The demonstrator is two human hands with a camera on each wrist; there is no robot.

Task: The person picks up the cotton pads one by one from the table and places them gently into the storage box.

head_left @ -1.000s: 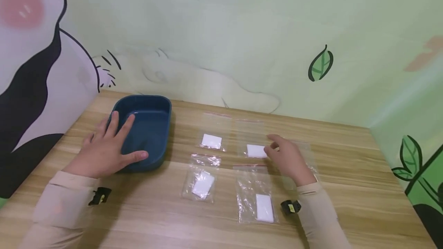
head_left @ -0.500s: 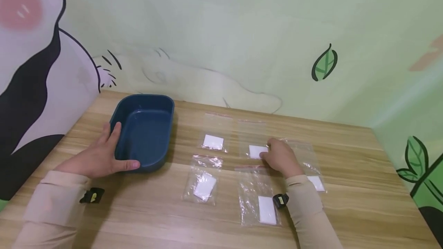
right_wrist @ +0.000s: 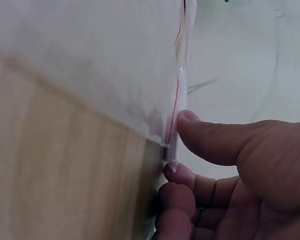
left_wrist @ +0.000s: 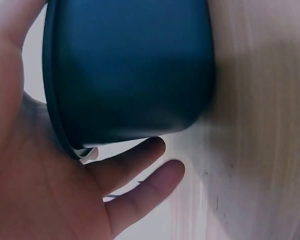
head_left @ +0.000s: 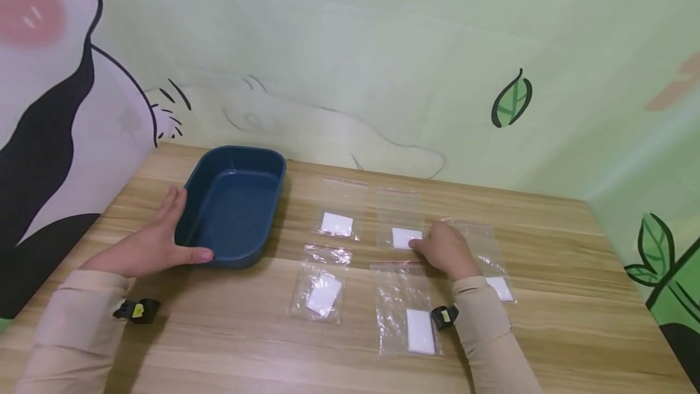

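Note:
My left hand [head_left: 146, 239] lies against the left side of a dark blue rectangular tub [head_left: 232, 214]. Its fingers [left_wrist: 145, 192] are straight and spread outside the wall, with the thumb by the front edge. My right hand [head_left: 445, 251] pinches the lower right corner of a clear zip-lock bag [head_left: 399, 208] between thumb and forefinger; the right wrist view shows the thumb [right_wrist: 215, 140] on the bag edge. A flat white rectangular piece [head_left: 406, 238] sits inside this bag. The other right fingers are curled beneath.
Several similar zip bags with white pieces lie around: one back left [head_left: 343, 196], one front left [head_left: 324, 293], one front middle [head_left: 401, 293], one at right [head_left: 483, 242], partly behind the right hand. The wooden table [head_left: 246, 327] meets a printed wall [head_left: 350, 78].
The tub has slid slightly right and away, while the left hand has come from over it to its left side. The right hand has lowered and taken the bag's corner.

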